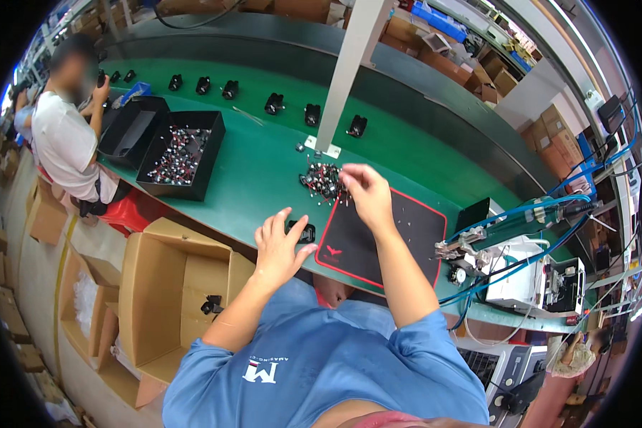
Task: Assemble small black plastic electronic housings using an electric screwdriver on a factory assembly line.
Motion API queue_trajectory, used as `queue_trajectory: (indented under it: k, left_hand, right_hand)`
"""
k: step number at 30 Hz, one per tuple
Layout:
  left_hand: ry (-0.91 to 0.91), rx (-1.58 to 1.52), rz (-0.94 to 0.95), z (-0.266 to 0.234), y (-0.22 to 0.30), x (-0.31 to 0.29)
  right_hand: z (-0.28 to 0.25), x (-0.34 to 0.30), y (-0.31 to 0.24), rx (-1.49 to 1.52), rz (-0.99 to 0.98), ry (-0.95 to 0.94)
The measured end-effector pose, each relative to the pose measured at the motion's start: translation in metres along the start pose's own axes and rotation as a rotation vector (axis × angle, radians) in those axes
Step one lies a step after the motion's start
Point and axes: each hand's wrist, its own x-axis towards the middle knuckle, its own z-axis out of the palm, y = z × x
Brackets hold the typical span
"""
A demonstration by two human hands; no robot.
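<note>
My left hand (278, 246) is at the bench's near edge, fingers spread. Close beside its fingertips and thumb lies a black plastic housing (303, 232); whether they touch it I cannot tell. My right hand (369, 196) is over the right side of a pile of small wired components (322, 180), black, red and white. Its thumb and fingertips come together in a pinch, and whatever is between them is too small to make out. Below that hand lies a black mat (364, 242) with a red border.
Black housings (274, 104) stand in a row along the bench's far side. A metal post (346, 78) rises behind the pile. At left are a black bin (180, 153) of components and a seated co-worker (68, 132). Right stands a clamp fixture (471, 246) with blue hoses; a cardboard box (171, 285) is below.
</note>
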Motion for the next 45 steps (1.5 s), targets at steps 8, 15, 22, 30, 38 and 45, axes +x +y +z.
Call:
queue_trajectory:
  k: [8,15,22,30,38,45]
  left_hand:
    - [0.076,0.058,-0.156,0.01,0.016,0.022]
    - [0.092,-0.135,-0.013,0.006,0.005,0.021]
    - [-0.118,-1.067,-0.139,-0.004,0.047,0.012]
    - [-0.357,-1.782,-0.493,0.001,0.047,0.022]
    - [-0.2,-0.689,0.055,0.014,0.06,0.028]
    - [-0.139,-0.559,0.2,0.022,0.066,0.034]
  right_hand:
    - [-0.036,-0.129,0.016,-0.376,0.079,0.109]
    - [-0.06,-0.139,0.001,-0.488,0.003,0.194]
    - [-0.04,-0.152,0.015,-0.751,-0.073,0.088]
    - [-0.047,-0.155,0.015,-0.741,-0.09,0.023]
    - [-0.05,-0.154,0.023,-0.733,-0.113,0.065]
    - [-0.036,-0.158,-0.033,-0.407,-0.182,0.171]
